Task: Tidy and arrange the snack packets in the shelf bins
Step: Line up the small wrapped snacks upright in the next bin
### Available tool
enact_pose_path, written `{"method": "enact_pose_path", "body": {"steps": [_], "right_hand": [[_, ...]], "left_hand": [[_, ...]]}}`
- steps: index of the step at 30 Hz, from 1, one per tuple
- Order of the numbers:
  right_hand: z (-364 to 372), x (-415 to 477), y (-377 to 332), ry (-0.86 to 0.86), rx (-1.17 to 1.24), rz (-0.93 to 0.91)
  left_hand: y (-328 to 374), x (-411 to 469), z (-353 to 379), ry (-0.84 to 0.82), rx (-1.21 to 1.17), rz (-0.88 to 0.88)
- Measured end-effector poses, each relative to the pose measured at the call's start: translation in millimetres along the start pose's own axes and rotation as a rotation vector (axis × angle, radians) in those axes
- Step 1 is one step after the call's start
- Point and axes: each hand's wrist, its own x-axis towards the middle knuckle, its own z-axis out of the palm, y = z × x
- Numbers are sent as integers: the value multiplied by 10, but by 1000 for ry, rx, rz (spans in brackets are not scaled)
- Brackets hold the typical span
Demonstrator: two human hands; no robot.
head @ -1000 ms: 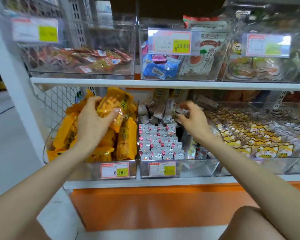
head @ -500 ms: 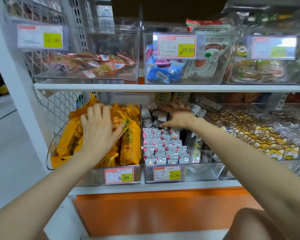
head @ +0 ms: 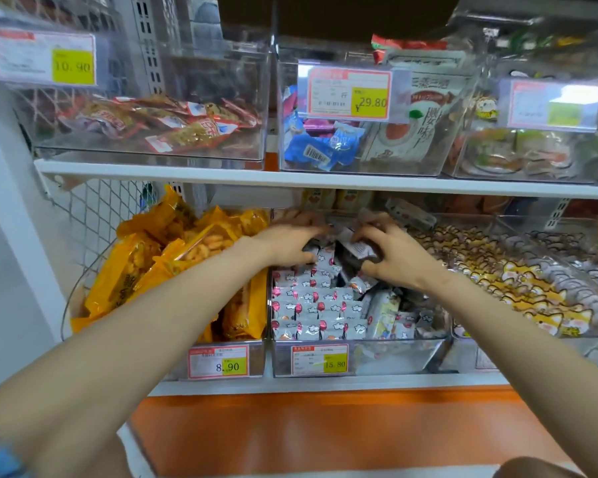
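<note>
Reaching into the middle clear bin (head: 359,361) on the white shelf (head: 325,381) above an orange base (head: 325,429), the right hand (head: 396,258) pinches a small packet (head: 358,249) lying sideways over left-to-right rows of packets (head: 311,307), while the grip of the blurry left hand (head: 289,243) is unclear.

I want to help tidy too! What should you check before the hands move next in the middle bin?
1. Both hands inside the middle bin: ok, the left hand and right hand are at its back.
2. Right hand grips loose packets: ok, its fingers curl round them.
3. Left hand holds something: cannot tell, it is blurred.
4. Front rows stand neat: ok.
5. Back of the bin is tidy: not ok, the packets there lie jumbled.
</note>
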Motion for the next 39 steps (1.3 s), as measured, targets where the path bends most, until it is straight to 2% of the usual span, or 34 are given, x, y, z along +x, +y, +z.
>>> {"method": "enact_pose_path", "body": {"steps": [3, 6, 11, 15, 19, 22, 29, 33, 36, 39], "right_hand": [[21, -113, 63, -15, 1, 38], [32, -133, 80, -52, -66, 4], [-70, 132, -42, -8, -80, -13], [-3, 524, -130, -234, 85, -78], [112, 781, -100, -495, 29, 16], [103, 815, -77, -578, -80, 37], [56, 798, 4, -640, -177, 9], [25, 772, 89, -569, -162, -7], [-5, 700, 97, -522, -144, -62], [9, 679, 101, -513, -158, -34]], "left_hand": [[-57, 219, 42, -88, 57, 49], [-111, 303, 45, -123, 148, -16], [-71, 280, 77, -17, 173, -15], [-83, 222, 95, 100, 96, -59], [-74, 223, 123, 145, 6, -135], [-82, 246, 154, 195, -34, -147], [-97, 256, 82, 247, -29, -208], [-105, 224, 17, 203, -1, -313], [-113, 188, 10, 248, -10, -324], [-112, 178, 2, 256, -63, -335]]}}
